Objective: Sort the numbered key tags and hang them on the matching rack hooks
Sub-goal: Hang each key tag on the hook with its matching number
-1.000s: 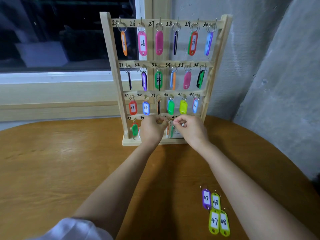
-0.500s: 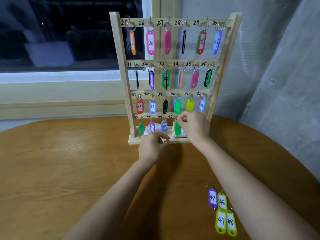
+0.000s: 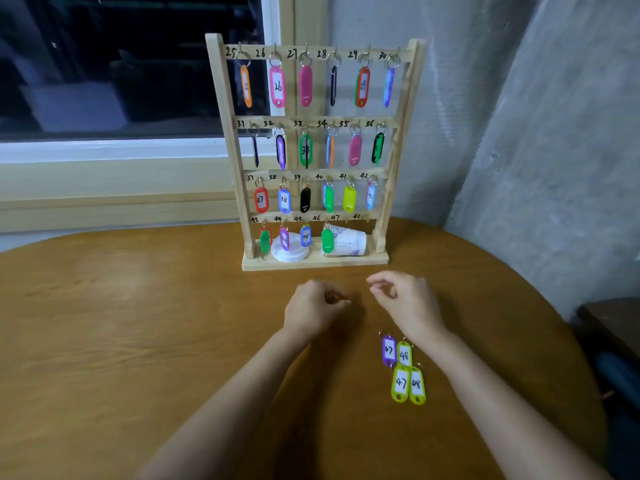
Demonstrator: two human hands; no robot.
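A wooden key rack stands at the table's far edge, numbered 25 to 48, with coloured tags on most hooks. A green tag hangs under 46; the hooks at 47 and 48 carry nothing. Four loose tags lie at the front right: a purple 47, a yellow-green 48, a yellow-green 47 and a yellow-green 48. My left hand and my right hand hover above the table in front of the rack, fingers loosely curled, holding nothing.
A white lid and a paper cup on its side lie on the rack's base behind the bottom tags. The round wooden table meets a window sill at the back and a grey wall on the right.
Both hands have drawn back from the rack's bottom row toward me. The green tag now hangs free under 46.
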